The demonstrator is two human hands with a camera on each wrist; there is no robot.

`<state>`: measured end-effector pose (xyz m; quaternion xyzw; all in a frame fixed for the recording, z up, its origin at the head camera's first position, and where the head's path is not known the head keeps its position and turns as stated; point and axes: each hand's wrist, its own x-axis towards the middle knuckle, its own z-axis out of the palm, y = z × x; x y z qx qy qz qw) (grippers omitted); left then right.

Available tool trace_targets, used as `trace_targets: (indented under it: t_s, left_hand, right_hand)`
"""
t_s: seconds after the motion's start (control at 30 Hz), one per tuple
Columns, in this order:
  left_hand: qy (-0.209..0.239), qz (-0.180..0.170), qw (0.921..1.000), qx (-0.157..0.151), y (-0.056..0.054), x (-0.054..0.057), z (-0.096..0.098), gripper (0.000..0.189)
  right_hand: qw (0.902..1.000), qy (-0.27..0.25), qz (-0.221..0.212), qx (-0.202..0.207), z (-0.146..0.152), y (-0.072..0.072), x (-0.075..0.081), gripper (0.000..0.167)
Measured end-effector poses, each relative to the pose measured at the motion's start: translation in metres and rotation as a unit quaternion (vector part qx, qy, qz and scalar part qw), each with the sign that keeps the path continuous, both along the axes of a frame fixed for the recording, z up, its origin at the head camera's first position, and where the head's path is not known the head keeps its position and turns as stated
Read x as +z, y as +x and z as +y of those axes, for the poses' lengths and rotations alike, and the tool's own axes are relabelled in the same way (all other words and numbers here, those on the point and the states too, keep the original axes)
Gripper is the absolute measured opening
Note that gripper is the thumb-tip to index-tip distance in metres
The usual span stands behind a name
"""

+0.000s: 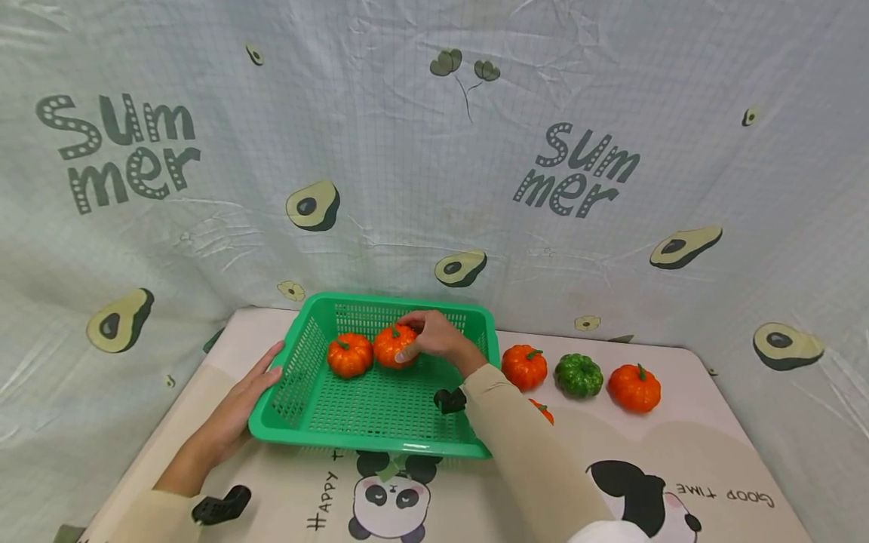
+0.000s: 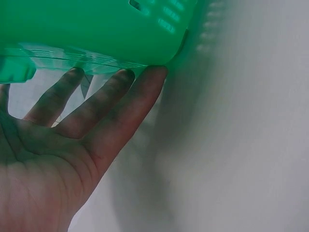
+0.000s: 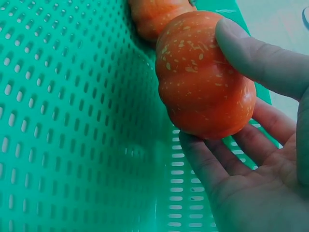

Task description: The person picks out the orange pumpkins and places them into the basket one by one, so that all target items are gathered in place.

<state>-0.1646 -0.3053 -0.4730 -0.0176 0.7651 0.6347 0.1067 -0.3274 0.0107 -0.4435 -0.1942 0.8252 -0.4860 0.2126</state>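
The green plastic basket [image 1: 366, 439] is rectangular, its walls slotted. At its 12 o'clock, the right hand [image 1: 437, 334], reaching in from 4 o'clock, grips a glossy, ribbed, yellow-flecked orange pumpkin [image 3: 203, 79] between thumb and fingers. A second pumpkin [image 1: 349, 356] sits just beside it, at 9 o'clock. The left hand [image 1: 243, 396], fingers extended, touches the basket's outside at 9 o'clock. Toward 3 o'clock, outside, lies a ribbed green pumpkin [image 1: 578, 375].
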Motion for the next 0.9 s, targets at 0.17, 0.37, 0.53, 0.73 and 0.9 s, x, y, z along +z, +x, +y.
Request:
trace_targets:
  t_s: [0.17, 0.37, 0.53, 0.73, 0.9]
  left_hand:
    - [-0.004, -0.002, 1.0000, 0.002, 0.0000, -0.0006, -0.0001, 0.073]
    - [-0.005, -0.005, 1.0000, 0.003, -0.0001, 0.0003, 0.0001, 0.074]
    - [0.000, -0.003, 1.0000, 0.001, -0.0007, 0.0022, -0.0001, 0.074]
    - [0.008, -0.003, 1.0000, -0.001, -0.0012, 0.0037, 0.0002, 0.074]
    - [0.002, -0.004, 1.0000, 0.001, -0.0007, 0.0023, 0.0002, 0.075]
  right_hand:
    - [1.0000, -0.003, -0.008, 0.001, -0.0001, 0.0018, 0.0002, 0.068]
    - [0.9999, 0.005, -0.012, 0.005, 0.0001, 0.0029, -0.0001, 0.069]
    - [0.9997, 0.021, -0.006, 0.008, -0.0010, 0.0031, -0.0008, 0.070]
    - [0.9993, 0.035, -0.003, 0.014, -0.0014, 0.0021, -0.0036, 0.069]
    - [0.9992, 0.035, -0.009, 0.017, -0.0014, 0.0028, -0.0056, 0.069]
